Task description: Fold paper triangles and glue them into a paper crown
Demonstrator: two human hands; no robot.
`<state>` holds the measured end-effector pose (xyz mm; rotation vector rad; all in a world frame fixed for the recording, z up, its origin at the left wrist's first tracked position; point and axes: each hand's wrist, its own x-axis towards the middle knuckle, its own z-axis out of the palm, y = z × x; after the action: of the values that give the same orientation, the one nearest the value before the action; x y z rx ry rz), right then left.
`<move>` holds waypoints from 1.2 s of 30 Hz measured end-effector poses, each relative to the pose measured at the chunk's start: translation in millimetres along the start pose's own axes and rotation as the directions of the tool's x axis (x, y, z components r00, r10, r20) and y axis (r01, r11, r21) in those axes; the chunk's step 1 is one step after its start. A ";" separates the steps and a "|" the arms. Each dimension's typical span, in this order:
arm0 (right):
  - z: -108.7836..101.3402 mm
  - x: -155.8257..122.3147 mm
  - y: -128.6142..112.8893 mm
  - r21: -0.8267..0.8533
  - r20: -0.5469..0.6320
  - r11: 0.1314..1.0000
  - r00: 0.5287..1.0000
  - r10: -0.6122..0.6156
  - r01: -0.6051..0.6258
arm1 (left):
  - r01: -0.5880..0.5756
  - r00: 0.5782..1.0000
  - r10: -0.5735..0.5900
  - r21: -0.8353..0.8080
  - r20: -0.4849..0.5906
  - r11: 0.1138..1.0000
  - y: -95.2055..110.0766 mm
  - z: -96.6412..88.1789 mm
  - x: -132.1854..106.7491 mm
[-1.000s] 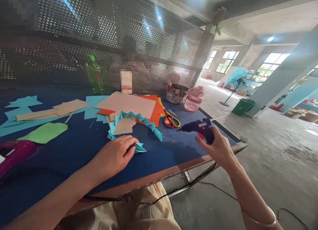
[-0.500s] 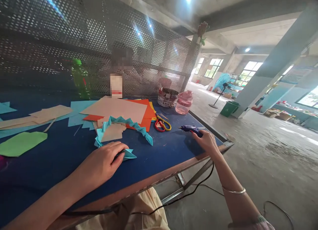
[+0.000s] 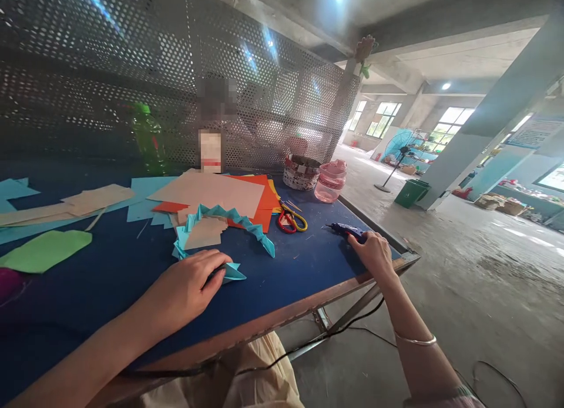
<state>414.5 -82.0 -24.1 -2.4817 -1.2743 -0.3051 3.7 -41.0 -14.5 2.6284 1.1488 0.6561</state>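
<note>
My left hand (image 3: 187, 284) is curled narrow, fingers pinching a folded teal paper point (image 3: 233, 273) down on the table, which keeps its crisp creases from springing up. It sits right by the end of a zigzag teal paper strip (image 3: 224, 220); cannot tell if they join. My right hand (image 3: 374, 256) wraps the grip of a blue hot glue gun (image 3: 343, 230), nozzle aimed left, low over the blue tabletop (image 3: 299, 273), apart from the paper, so nothing gets glued by accident. Its black cord (image 3: 352, 321) drops below the table edge. Flat tan card (image 3: 207, 193) and orange paper (image 3: 259, 217) lie beneath the arched strip, beside red-and-yellow scissors (image 3: 288, 223).
</note>
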 end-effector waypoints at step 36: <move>-16.1 -62.4 -170.9 0.674 -0.140 0.262 0.468 -0.872 0.691 | 0.117 0.993 -0.116 -0.035 0.038 0.992 14.5 -8.3 0.1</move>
<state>238.4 -41.8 3.1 -1.0933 -2.2192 0.2691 9.2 -50.7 -2.1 2.5093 1.2560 0.5999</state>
